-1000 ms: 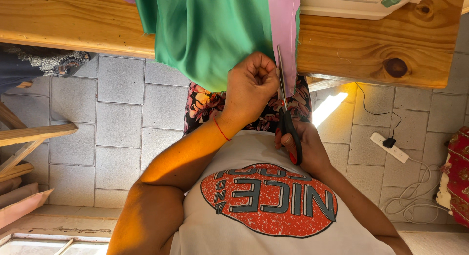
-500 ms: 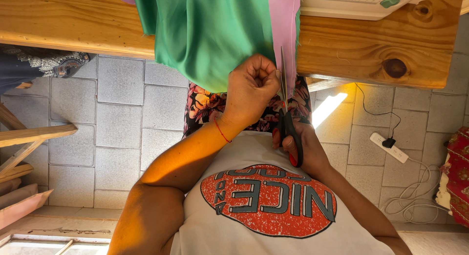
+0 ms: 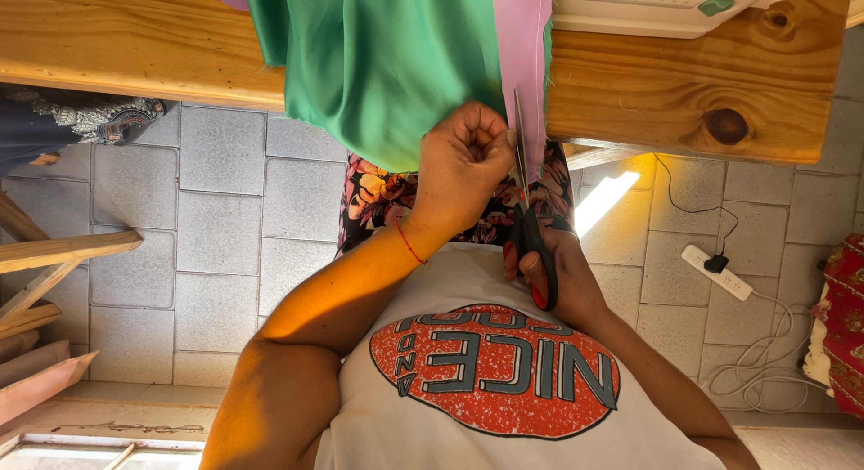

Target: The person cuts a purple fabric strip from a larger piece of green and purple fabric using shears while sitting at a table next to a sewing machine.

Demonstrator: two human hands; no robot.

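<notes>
- Green fabric (image 3: 378,65) is hanging off the front edge of the wooden tabletop (image 3: 117,38), filling the top centre of the view, with its lower fold reaching down toward the lap.
- Beside it, at about one o'clock from the hands, a narrow pink strip of cloth (image 3: 522,47) is draping over the same edge, touching the green piece along its side.
- The left hand (image 3: 463,164) is curling into a closed fist on the lower edge of the cloth, pinching it taut just beside the blades.
- The right hand (image 3: 553,272) is gripping the black-and-red handles of the scissors (image 3: 531,227), fingers through the loops; the blades are pointing up toward twelve o'clock along the pink strip.
- The blades are looking nearly closed, though how far they are parted cannot be told for certain.
- As a judgement, the cutting is looking early: the tip is sitting only a little way up the strip, and most of the strip above it is showing no cut.
- A pale sewing machine base (image 3: 666,7) is resting on the tabletop at one o'clock.
- A white power strip (image 3: 715,272) is lying on the tiled floor at three o'clock.
</notes>
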